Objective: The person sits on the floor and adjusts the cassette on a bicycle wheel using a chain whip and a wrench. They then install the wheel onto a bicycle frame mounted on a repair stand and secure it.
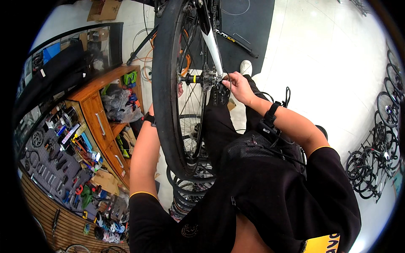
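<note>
A bicycle's rear wheel with a black tyre [165, 101] stands upright in front of me, the bike's frame above it. Its hub [193, 79] is black with a yellow band, and a stack of sprockets [209, 79] sits on its right side. A white and black frame stay [212, 46] runs down to the axle end. There my right hand [239, 87] is closed, thumb and fingertips pinched beside the rear derailleur [219, 93]; what they grip is too small to make out. My left hand [180, 90] reaches round the tyre to the hub's other end, mostly hidden by the wheel.
At left stands a wooden cabinet [95, 116] with bagged parts, beside a grey pegboard [44, 168] of hand tools. A dark mat [249, 29] lies under the bike. More wheels [190, 185] stand below it, and several bicycles [373, 158] line the right side.
</note>
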`<state>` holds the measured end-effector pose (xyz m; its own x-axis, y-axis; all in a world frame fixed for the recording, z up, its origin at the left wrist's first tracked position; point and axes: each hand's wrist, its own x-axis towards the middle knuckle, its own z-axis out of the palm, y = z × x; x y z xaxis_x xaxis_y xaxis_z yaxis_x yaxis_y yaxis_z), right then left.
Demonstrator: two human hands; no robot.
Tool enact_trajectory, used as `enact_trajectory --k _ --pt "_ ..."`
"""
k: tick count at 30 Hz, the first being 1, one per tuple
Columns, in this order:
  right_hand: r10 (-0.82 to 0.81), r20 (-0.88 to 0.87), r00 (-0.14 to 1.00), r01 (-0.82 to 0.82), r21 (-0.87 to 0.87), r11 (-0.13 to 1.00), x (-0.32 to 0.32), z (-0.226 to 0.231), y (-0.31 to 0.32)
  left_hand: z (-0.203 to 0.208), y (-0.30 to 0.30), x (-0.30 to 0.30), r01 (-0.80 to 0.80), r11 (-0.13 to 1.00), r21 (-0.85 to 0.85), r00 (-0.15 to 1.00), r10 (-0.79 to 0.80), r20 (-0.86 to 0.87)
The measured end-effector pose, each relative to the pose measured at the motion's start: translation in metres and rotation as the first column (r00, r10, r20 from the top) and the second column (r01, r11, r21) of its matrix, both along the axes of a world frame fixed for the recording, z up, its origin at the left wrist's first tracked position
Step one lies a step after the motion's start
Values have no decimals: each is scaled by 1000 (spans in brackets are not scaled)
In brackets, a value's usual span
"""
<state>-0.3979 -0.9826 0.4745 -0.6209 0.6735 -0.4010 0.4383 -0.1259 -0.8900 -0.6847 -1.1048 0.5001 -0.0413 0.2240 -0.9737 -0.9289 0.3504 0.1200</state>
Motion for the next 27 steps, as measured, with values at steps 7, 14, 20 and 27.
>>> enact_trajectory --k 7,14,20,27 --pt "5 -30 1000 -6 -23 1000 -3 5 2 -3 -6 -15 13 997 77 995 -20 95" --pt "-16 -15 1000 16 -26 1000 -5 0 -2 -14 -7 -19 231 970 77 961 -215 -176" --pt "-5 84 996 24 -228 973 -11 -13 -2 -18 -8 -20 175 979 103 980 -164 -108" --pt "-44 26 999 46 -121 992 -6 15 2 -18 -11 -22 154 983 95 985 -145 -98"
